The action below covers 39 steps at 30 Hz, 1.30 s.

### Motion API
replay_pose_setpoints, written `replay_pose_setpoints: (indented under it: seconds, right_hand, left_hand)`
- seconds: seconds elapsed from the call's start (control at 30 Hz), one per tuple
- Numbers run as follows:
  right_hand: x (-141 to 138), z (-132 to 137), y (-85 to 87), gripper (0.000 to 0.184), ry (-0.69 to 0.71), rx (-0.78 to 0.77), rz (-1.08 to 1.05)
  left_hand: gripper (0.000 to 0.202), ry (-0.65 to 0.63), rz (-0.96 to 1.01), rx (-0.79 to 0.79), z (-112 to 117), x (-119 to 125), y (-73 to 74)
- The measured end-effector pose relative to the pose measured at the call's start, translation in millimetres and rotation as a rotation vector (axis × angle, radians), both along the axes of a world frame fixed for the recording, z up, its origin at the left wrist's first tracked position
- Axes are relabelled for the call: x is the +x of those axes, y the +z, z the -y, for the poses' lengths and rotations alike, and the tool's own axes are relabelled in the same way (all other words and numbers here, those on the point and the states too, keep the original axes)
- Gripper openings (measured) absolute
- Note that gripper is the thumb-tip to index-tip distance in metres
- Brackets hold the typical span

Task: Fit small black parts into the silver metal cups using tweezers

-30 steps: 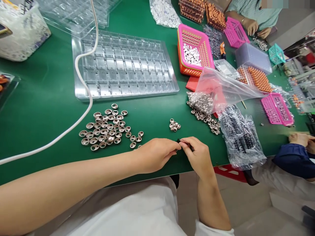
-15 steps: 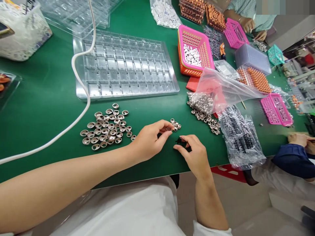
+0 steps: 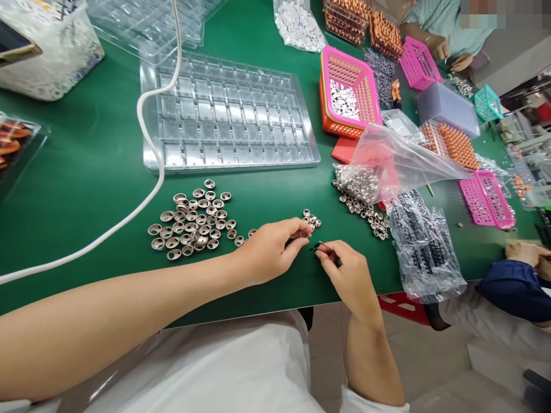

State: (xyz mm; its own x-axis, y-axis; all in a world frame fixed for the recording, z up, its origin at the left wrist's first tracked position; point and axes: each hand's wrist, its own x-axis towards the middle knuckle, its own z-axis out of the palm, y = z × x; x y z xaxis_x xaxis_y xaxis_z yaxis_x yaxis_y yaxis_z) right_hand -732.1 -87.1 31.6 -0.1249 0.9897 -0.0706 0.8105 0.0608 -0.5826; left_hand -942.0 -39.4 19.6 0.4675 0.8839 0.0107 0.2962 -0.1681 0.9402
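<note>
Between the thumb and fingers of my left hand [image 3: 278, 249] is a small silver metal ring-shaped cap [image 3: 303, 234]. My right hand [image 3: 344, 267] pinches a small black plastic part [image 3: 317, 246], mostly covered by the fingers. The two hands are close together but apart, low over the green table. Just beyond the left fingertips lies a small cluster of silver metal pieces [image 3: 310, 218]. Left of my left hand, a larger group of silver caps [image 3: 189, 226] is spread on the table, each with an opening showing.
A clear compartment tray [image 3: 232, 115] lies behind the caps, crossed by a white cable [image 3: 148, 132]. Pink baskets [image 3: 370, 86], a bag of silver pieces [image 3: 357, 180] and a bag of black parts [image 3: 419, 246] stand to the right. Co-workers' hands [image 3: 450, 54] show at the far right.
The view has shifted slightly. My right fingers have closed in around the black part, so less of it shows. My left hand still pinches the cap.
</note>
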Motion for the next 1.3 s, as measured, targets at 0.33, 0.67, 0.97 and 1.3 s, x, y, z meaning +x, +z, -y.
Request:
replay_pose_setpoints:
  seconds: [0.33, 0.67, 0.97, 1.3]
  right_hand:
    - [14, 22, 1.1, 0.014, -0.12, 0.057, -0.032]
    - [-7, 29, -16.1, 0.013, -0.124, 0.253, -0.039]
    - [-1, 34, 1.4, 0.017, -0.329, 0.278, -0.14]
    - [-14, 37, -19.4, 0.025, -0.046, 0.402, -0.091]
  left_hand:
    - [0.023, -0.312, -0.125, 0.148, 12, 4, -7.6]
    - [0.02, -0.333, -0.021, 0.002, 10, 8, -1.1]
    - [0.024, -0.177, -0.032, 0.053, 4, -2, 2.0]
    - [0.026, -0.188, -0.163, 0.264, 3, 1, -10.7]
